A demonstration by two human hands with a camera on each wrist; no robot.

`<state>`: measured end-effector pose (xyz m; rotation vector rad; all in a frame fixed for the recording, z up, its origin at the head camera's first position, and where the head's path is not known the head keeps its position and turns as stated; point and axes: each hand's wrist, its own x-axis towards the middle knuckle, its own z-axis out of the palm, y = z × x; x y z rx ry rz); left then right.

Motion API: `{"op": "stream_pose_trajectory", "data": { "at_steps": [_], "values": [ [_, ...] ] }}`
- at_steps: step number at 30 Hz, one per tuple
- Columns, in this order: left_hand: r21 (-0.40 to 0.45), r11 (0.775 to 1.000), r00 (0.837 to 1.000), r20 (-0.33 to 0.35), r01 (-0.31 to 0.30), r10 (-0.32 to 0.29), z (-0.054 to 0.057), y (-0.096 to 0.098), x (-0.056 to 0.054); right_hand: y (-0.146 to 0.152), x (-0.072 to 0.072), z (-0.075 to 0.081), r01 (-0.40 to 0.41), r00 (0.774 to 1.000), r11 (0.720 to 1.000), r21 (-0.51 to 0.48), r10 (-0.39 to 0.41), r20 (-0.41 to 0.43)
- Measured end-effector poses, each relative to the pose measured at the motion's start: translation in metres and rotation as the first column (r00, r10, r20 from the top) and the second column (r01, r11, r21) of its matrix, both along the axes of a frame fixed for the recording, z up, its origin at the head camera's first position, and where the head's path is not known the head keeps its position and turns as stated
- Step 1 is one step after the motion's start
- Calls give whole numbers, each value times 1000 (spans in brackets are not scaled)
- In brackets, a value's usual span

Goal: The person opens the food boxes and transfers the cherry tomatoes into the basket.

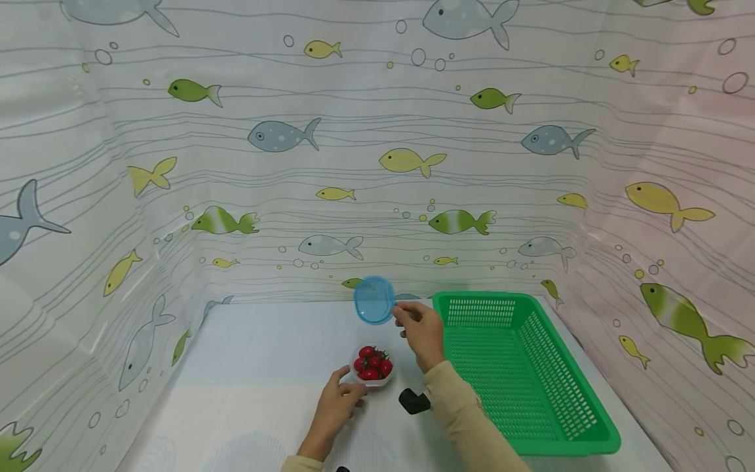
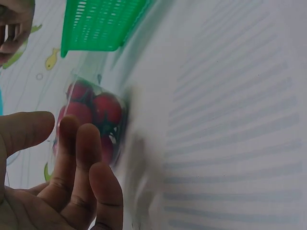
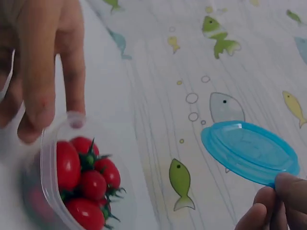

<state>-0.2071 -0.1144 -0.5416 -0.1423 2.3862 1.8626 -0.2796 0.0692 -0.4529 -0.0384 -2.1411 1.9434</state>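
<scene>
A clear plastic container (image 1: 373, 381) full of red cherry tomatoes (image 3: 93, 185) with green stems sits uncovered on the white table. My left hand (image 1: 339, 401) is at its near left side. In the right wrist view, a left fingertip (image 3: 76, 120) reaches the container's rim, and the left wrist view shows the thumb (image 2: 29, 129) apart from the other fingers. Above and behind the container, my right hand (image 1: 420, 331) pinches the edge of a translucent blue lid (image 3: 252, 152) between thumb and fingers, holding it up in the air.
A large green plastic basket (image 1: 580, 380) with slotted sides stands on the table to the right, beside my right forearm. A white curtain (image 1: 377, 216) printed with fish encloses the table at the back and both sides.
</scene>
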Motion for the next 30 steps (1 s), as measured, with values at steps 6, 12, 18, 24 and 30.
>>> {"op": "stream_pose_trajectory", "data": {
  "at_steps": [6, 12, 18, 24, 30],
  "values": [
    [10, 1000, 1000, -18, -4, 4, -2, -4, 0, -15, -5, -8, 78, 984, 940, -331, -20, 176],
    [14, 1000, 1000, 4, -21, 21, -4, -5, -1, -27, -9, -26, 148, 967, 912, -383, -53, 247],
    [19, 1000, 1000, -5, -22, 22, -5, -6, -1, -33, -13, -42, 224, 955, 898, -380, -124, 270],
    [15, 1000, 1000, -11, -25, 26, -5, -5, -3, -29, -21, -57, 285, 943, 874, -392, -182, 280],
    [13, 1000, 1000, -10, -19, 20, -6, -4, -4, -27, -28, -69, 317, 932, 876, -363, -218, 288]
  ]
}}
